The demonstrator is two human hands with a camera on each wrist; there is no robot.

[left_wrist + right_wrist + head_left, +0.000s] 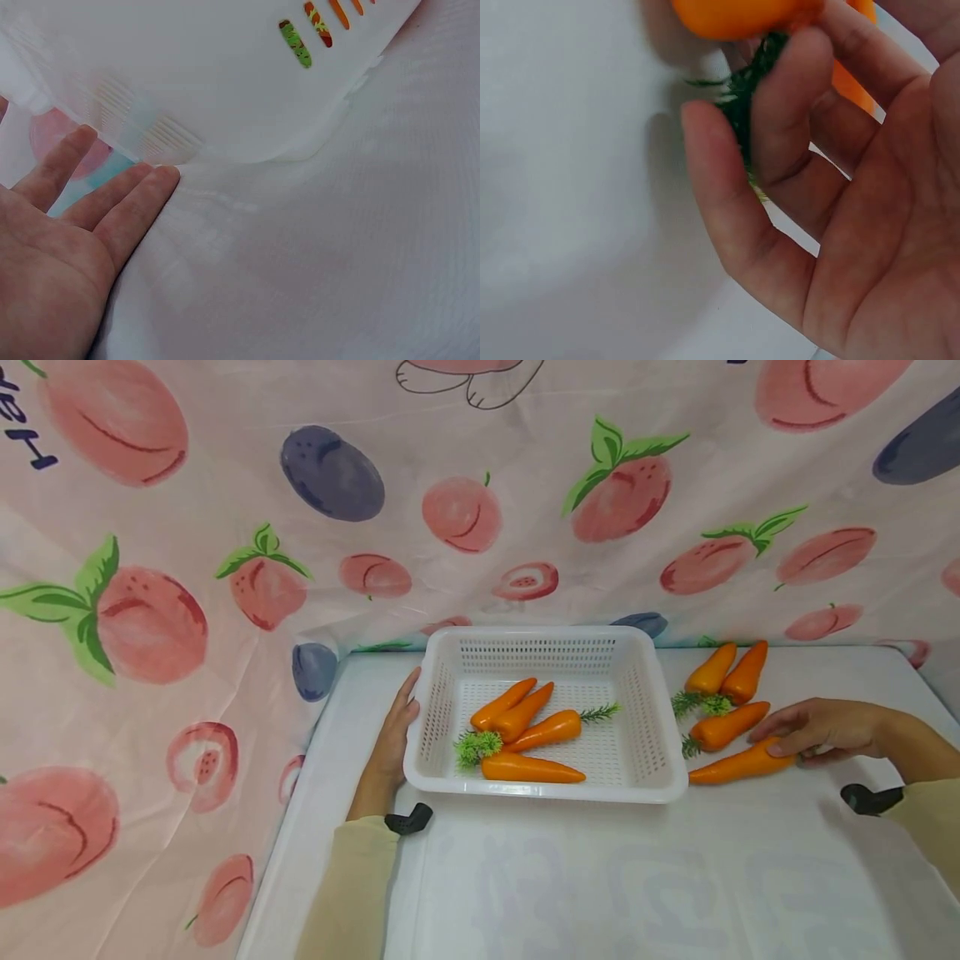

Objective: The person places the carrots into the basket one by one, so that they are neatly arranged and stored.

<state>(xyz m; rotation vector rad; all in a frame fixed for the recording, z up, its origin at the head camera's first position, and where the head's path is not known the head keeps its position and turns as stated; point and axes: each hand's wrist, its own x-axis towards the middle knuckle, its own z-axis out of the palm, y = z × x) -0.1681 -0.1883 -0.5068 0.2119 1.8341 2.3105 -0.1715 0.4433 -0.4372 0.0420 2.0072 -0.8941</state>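
A white plastic basket (667,777) with slotted walls stands on the table, several orange carrots (534,768) with green tops lying inside. My left hand (390,735) rests against the basket's left side, its fingers extended; in the left wrist view the fingertips (166,174) are right at the basket's lower edge. To the right of the basket, my right hand (832,731) pinches a carrot (738,765) by its thick end. In the right wrist view, curled fingers surround its dark green leaves (739,105). The carrot's tip points left, close to the basket.
Three more carrots (727,725) lie right of the basket, beyond the held one. The table has a white cover (570,877). A fruit-printed cloth (465,585) hangs behind the table and along its left side.
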